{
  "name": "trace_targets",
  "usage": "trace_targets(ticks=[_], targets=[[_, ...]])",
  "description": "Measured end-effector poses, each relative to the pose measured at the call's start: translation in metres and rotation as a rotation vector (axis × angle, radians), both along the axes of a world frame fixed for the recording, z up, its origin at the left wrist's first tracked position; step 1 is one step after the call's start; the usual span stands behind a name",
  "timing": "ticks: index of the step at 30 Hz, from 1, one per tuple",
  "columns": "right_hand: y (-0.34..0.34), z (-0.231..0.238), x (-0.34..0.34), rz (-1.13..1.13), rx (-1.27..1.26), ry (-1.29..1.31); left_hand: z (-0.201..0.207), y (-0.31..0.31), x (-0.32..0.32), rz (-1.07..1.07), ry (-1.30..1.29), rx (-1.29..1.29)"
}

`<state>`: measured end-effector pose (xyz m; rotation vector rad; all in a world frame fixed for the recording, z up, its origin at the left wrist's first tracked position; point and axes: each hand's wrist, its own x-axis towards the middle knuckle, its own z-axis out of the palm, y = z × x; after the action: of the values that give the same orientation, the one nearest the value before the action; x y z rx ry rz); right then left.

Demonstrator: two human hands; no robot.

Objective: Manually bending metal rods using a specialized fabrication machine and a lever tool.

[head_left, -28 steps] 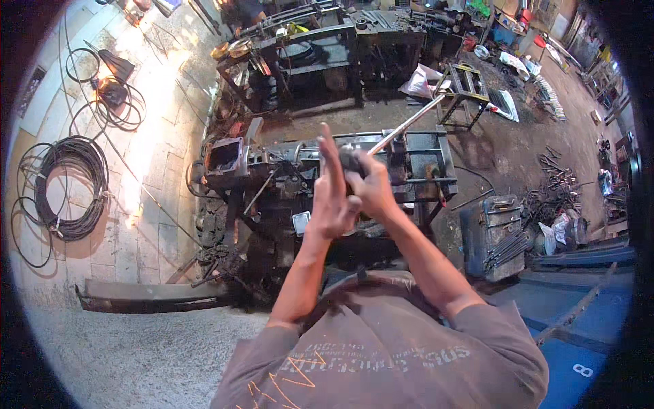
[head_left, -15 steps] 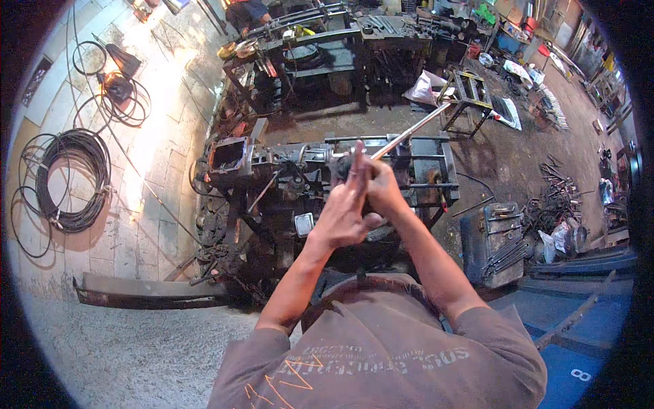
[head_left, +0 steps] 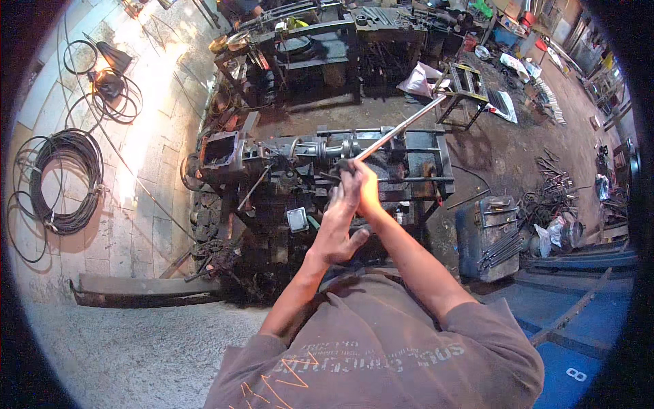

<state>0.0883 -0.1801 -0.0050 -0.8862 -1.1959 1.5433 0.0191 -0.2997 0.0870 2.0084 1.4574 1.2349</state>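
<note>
My right hand [head_left: 368,191] is wrapped round the near end of a long, pale metal rod [head_left: 402,128], which slants away to the far right above the workbench. Stretched out flat, the fingers of my left hand [head_left: 336,228] press against the right hand near that end, with the thumb held apart. Just beyond the fingertips is a small dark piece [head_left: 345,165]; whether it belongs to the rod I cannot tell. Beneath the hands stands a metal machine bench [head_left: 429,160] with long rails and a shaft-like part [head_left: 320,148] across it.
A white square container [head_left: 297,219] sits near the bench's front. To the right are a worn blue metal box [head_left: 487,238] with rods on it and a yellow-edged stand [head_left: 468,82] near the rod's far end. Coiled black cable [head_left: 51,184] lies at left; another bench [head_left: 317,58] stands behind.
Both hands have shifted slightly left and toward me. The left fingertips have come down from pointing forward past the right hand. The rod's near end has moved left with my grip.
</note>
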Motion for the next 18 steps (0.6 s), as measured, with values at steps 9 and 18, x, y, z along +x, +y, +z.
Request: trace_targets(ticks=[9, 18], targets=[[-0.04, 0.01, -0.014, 0.3, -0.487, 0.366, -0.075, 0.026, -0.07, 0.103, -1.569, -0.476], [-0.03, 0.004, -0.008, 0.014, -0.473, 0.144, -0.112, 0.019, -0.058, 0.235, -2.119, -0.308]])
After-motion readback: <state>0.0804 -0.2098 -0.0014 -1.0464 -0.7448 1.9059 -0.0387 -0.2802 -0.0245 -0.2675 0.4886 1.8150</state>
